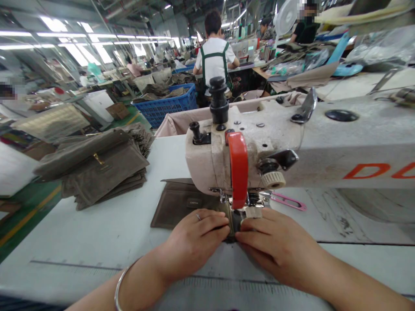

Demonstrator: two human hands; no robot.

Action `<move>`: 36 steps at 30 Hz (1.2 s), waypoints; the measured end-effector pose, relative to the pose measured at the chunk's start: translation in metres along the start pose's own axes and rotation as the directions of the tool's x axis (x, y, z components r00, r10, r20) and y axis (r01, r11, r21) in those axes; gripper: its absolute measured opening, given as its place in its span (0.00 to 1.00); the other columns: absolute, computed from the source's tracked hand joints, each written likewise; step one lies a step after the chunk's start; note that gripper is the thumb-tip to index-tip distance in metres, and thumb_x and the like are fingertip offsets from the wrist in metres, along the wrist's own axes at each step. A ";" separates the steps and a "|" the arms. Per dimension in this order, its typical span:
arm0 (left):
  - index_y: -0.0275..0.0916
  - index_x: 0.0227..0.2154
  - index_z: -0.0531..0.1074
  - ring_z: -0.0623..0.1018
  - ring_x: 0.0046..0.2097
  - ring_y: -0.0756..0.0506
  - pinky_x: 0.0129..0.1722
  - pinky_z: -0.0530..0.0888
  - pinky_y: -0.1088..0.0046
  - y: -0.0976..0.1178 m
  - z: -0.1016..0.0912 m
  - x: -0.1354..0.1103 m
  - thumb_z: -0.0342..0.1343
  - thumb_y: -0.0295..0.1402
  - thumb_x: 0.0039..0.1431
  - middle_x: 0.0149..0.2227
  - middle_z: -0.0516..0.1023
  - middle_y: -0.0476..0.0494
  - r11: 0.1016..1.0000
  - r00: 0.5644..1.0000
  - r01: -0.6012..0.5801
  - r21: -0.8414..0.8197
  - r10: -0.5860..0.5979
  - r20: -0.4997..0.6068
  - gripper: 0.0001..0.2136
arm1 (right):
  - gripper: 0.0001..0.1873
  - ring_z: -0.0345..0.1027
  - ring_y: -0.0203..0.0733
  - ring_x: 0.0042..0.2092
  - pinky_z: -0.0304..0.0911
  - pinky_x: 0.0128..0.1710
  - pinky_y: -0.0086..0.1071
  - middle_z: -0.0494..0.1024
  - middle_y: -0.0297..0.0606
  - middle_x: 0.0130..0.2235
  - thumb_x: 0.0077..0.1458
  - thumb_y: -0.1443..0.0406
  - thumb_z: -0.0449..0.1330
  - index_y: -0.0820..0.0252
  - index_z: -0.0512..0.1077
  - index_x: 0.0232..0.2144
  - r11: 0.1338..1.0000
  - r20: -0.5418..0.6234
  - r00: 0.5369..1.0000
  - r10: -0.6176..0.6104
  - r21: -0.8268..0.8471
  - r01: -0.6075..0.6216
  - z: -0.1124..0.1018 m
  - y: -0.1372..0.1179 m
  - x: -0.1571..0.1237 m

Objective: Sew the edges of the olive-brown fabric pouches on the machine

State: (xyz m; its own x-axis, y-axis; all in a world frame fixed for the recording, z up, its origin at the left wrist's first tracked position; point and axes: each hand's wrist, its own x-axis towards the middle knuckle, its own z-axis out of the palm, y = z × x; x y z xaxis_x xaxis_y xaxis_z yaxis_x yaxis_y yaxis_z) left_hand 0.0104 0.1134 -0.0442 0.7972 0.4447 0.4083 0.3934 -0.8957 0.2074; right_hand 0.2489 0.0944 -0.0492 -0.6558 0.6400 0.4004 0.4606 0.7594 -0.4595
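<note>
A flat dark brown bag panel [173, 207] with a small label lies on the sewing table, its right end under the head of a white sewing machine [204, 162]. Beside the needle area, my left hand [197, 237] holds the panel's near right edge, fingers close together. My right hand [275, 237] is just right of the presser foot, its fingertips closed at the same edge. Both sets of fingertips nearly meet below the machine's red lever cover [238, 168]. The needle tip and the thumbs are largely hidden.
Pink thread snips [288, 201] lie behind my right hand. A stack of brown bag pieces [106, 168] sits on the left of the table [81, 233]. Beyond stand a blue crate [165, 108] of pieces and a person [215, 56] seen from behind.
</note>
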 end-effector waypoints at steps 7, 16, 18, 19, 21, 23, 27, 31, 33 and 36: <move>0.38 0.42 0.74 0.76 0.44 0.48 0.47 0.74 0.69 -0.001 0.003 0.001 0.56 0.24 0.62 0.41 0.78 0.46 0.957 0.974 0.202 -0.207 -0.218 -0.057 0.08 | 0.10 0.64 0.42 0.39 0.58 0.39 0.39 0.74 0.35 0.37 0.60 0.70 0.54 0.55 0.71 0.41 0.999 0.058 0.998 0.032 0.007 -0.032 -0.001 0.000 0.002; 0.36 0.42 0.74 0.75 0.45 0.46 0.48 0.73 0.66 -0.002 0.000 0.002 0.52 0.22 0.63 0.42 0.79 0.43 0.993 0.998 0.055 -0.106 -0.058 -0.033 0.08 | 0.06 0.63 0.43 0.38 0.59 0.39 0.41 0.73 0.36 0.37 0.57 0.70 0.54 0.58 0.71 0.35 0.997 0.095 0.995 0.021 -0.081 -0.013 0.005 -0.003 0.004; 0.35 0.42 0.74 0.76 0.45 0.46 0.48 0.74 0.66 -0.002 -0.001 0.002 0.51 0.23 0.63 0.42 0.79 0.43 0.994 0.999 0.046 -0.097 -0.048 -0.015 0.08 | 0.06 0.63 0.43 0.38 0.59 0.38 0.40 0.73 0.36 0.37 0.57 0.70 0.54 0.58 0.72 0.34 0.997 0.087 0.996 0.016 -0.071 -0.010 0.003 -0.003 0.002; 0.35 0.42 0.74 0.76 0.45 0.47 0.48 0.74 0.67 -0.002 -0.001 0.003 0.51 0.23 0.63 0.42 0.79 0.43 0.994 0.999 0.049 -0.100 -0.051 -0.012 0.08 | 0.07 0.64 0.43 0.38 0.59 0.38 0.40 0.74 0.36 0.37 0.57 0.70 0.54 0.57 0.72 0.35 0.999 0.082 0.996 0.020 -0.050 -0.016 0.001 -0.002 0.001; 0.36 0.41 0.75 0.76 0.44 0.47 0.48 0.74 0.67 -0.002 -0.001 0.003 0.51 0.24 0.64 0.42 0.79 0.43 0.992 0.998 0.064 -0.110 -0.066 -0.010 0.09 | 0.10 0.65 0.42 0.39 0.60 0.39 0.39 0.75 0.36 0.37 0.58 0.71 0.53 0.57 0.73 0.38 1.000 0.057 0.998 0.030 0.006 -0.030 -0.003 -0.002 0.000; 0.37 0.41 0.75 0.77 0.44 0.47 0.47 0.75 0.67 -0.003 -0.001 0.003 0.51 0.25 0.64 0.42 0.79 0.43 0.991 0.997 0.080 -0.110 -0.082 -0.009 0.09 | 0.14 0.67 0.42 0.41 0.61 0.42 0.39 0.76 0.37 0.39 0.58 0.73 0.52 0.57 0.73 0.42 0.998 0.023 0.999 0.037 0.042 -0.038 -0.006 -0.001 -0.001; 0.36 0.42 0.74 0.77 0.45 0.47 0.48 0.74 0.67 -0.002 -0.002 0.004 0.51 0.24 0.64 0.42 0.80 0.43 0.995 0.999 0.050 -0.089 -0.051 -0.007 0.09 | 0.17 0.67 0.43 0.47 0.62 0.47 0.40 0.76 0.39 0.47 0.57 0.73 0.52 0.57 0.71 0.47 0.999 0.025 0.999 0.034 0.017 -0.034 -0.006 -0.003 0.001; 0.34 0.42 0.73 0.77 0.45 0.49 0.51 0.73 0.68 -0.001 -0.004 0.005 0.50 0.22 0.64 0.41 0.80 0.44 0.998 0.999 -0.036 -0.048 0.036 -0.016 0.09 | 0.20 0.66 0.44 0.48 0.62 0.48 0.42 0.74 0.37 0.51 0.56 0.73 0.52 0.54 0.70 0.50 0.999 0.090 0.994 0.053 -0.003 -0.053 -0.003 -0.008 0.003; 0.34 0.42 0.73 0.77 0.45 0.49 0.52 0.72 0.69 -0.003 -0.004 0.005 0.50 0.22 0.64 0.42 0.80 0.44 0.997 0.998 -0.061 -0.038 0.061 -0.006 0.08 | 0.20 0.67 0.45 0.47 0.63 0.47 0.42 0.74 0.36 0.50 0.56 0.73 0.52 0.54 0.70 0.50 0.998 0.099 0.993 0.059 -0.003 -0.059 -0.001 -0.009 0.003; 0.34 0.43 0.72 0.77 0.46 0.50 0.52 0.72 0.71 -0.007 -0.003 0.005 0.48 0.24 0.66 0.42 0.80 0.45 0.997 0.997 -0.074 -0.021 0.074 0.027 0.09 | 0.20 0.67 0.47 0.47 0.63 0.48 0.44 0.75 0.38 0.50 0.55 0.72 0.52 0.56 0.70 0.49 0.998 0.086 0.995 0.058 -0.032 -0.055 0.001 -0.008 0.004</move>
State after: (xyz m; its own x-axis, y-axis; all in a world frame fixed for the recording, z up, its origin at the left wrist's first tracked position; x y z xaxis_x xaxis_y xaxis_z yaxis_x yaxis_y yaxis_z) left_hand 0.0109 0.1216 -0.0408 0.8363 0.3765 0.3985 0.3236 -0.9258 0.1956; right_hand 0.2420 0.0902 -0.0447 -0.6771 0.6704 0.3036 0.5149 0.7262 -0.4555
